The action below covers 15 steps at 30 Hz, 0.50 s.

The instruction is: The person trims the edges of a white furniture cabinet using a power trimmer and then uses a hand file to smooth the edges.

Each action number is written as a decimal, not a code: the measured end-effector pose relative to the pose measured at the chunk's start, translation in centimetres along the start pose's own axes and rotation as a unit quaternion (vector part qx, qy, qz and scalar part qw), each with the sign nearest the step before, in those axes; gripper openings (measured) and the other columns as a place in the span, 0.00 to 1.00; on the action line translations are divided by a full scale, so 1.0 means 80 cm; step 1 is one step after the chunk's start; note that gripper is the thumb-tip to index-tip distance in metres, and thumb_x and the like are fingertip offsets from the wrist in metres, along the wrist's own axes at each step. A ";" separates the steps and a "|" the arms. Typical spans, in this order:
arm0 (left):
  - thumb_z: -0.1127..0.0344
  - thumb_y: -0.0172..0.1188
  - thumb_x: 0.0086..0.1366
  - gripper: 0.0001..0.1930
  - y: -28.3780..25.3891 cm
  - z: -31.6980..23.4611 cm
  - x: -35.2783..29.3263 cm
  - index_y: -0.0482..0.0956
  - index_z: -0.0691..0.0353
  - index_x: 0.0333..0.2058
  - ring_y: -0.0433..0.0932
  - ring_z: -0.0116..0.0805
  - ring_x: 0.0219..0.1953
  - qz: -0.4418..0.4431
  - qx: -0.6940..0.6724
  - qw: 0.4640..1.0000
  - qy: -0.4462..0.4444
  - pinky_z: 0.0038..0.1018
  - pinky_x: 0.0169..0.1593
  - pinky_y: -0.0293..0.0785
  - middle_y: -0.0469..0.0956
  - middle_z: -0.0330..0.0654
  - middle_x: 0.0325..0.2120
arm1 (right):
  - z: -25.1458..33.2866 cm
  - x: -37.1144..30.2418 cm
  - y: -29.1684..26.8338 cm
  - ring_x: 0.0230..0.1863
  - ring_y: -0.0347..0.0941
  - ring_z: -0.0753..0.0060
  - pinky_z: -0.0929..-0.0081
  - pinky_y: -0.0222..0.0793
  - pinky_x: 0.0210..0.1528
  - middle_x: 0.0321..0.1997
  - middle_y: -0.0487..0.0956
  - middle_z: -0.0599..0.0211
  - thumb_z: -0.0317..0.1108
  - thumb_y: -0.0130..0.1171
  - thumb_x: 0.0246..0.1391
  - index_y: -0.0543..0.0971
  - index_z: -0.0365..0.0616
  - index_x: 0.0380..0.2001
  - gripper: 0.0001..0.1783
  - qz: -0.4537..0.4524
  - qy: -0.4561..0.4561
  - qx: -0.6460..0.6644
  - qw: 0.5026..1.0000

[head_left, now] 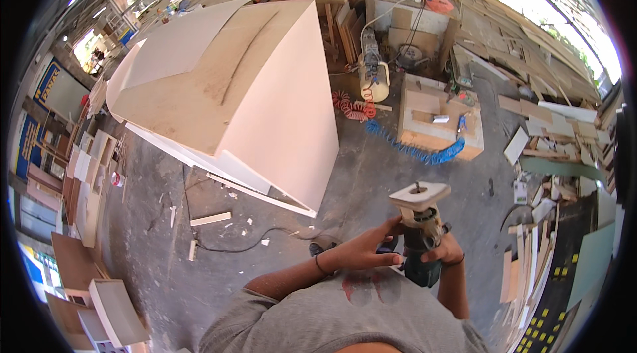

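A trim router (423, 237) with a green body is held upside down in front of my chest. Its pale square base plate (420, 196) faces up, and a short bit (419, 187) stands in the plate's middle. My right hand (451, 248) is wrapped round the router's body from the right side. From the left, my left hand (368, 248) reaches to the router with fingers stretched and thumb apart. Its fingertips are near the collar below the plate, partly hidden; I cannot tell how firmly they touch.
A large pale panelled wooden structure (282, 94) stands ahead on the left. Beyond my hands, a wooden box (441, 137) sits near a coiled blue hose (418, 150) and an air tank (373, 81). A black cable (239, 249) and wood offcuts (211, 219) lie on the floor; scrap boards (531, 260) are at right.
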<state>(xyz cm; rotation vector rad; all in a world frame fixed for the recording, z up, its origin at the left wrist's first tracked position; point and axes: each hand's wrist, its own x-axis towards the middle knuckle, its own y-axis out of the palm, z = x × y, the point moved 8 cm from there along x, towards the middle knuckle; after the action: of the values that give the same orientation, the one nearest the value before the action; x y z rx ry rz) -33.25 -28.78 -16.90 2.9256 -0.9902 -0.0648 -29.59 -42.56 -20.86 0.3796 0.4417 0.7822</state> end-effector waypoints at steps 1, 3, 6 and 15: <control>0.41 0.59 0.61 0.51 0.004 0.006 0.021 0.42 0.70 0.67 0.57 0.48 0.66 0.005 0.000 1.000 -0.001 0.44 0.66 0.55 0.57 0.58 0.63 | 0.006 -0.010 -0.021 0.44 0.76 0.66 0.70 0.74 0.45 0.45 0.77 0.59 0.30 0.73 0.24 0.69 0.35 0.54 0.46 0.001 -0.011 -0.006 1.000; 0.42 0.57 0.63 0.44 0.007 0.017 0.061 0.52 0.69 0.65 0.63 0.45 0.64 -0.034 0.021 0.999 0.005 0.41 0.65 0.57 0.65 0.54 0.60 | 0.014 -0.037 -0.067 0.39 0.78 0.65 0.68 0.76 0.42 0.41 0.79 0.57 0.32 0.73 0.24 0.71 0.34 0.51 0.43 -0.005 -0.034 -0.012 0.999; 0.42 0.59 0.62 0.39 -0.017 0.002 0.101 0.64 0.72 0.59 0.69 0.46 0.60 -0.114 0.157 0.981 -0.007 0.36 0.62 0.63 0.72 0.54 0.55 | 0.034 -0.068 -0.127 0.35 0.79 0.59 0.65 0.77 0.39 0.34 0.79 0.53 0.33 0.71 0.24 0.72 0.33 0.45 0.38 -0.036 -0.066 0.073 0.995; 0.59 0.68 0.56 0.26 -0.197 -0.135 0.058 0.73 0.66 0.50 0.75 0.49 0.53 -0.449 0.556 0.700 -0.001 0.36 0.57 0.70 0.76 0.53 0.48 | 0.057 -0.079 -0.240 0.42 0.77 0.43 0.48 0.76 0.44 0.43 0.73 0.43 0.31 0.70 0.30 0.51 0.40 0.63 0.56 0.054 -0.163 0.327 0.929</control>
<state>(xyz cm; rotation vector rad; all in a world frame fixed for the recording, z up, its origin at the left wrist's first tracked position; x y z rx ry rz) -19.41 -18.71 -7.19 4.0573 0.9336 0.7435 -19.98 -60.46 -24.78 1.1492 0.3594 0.6442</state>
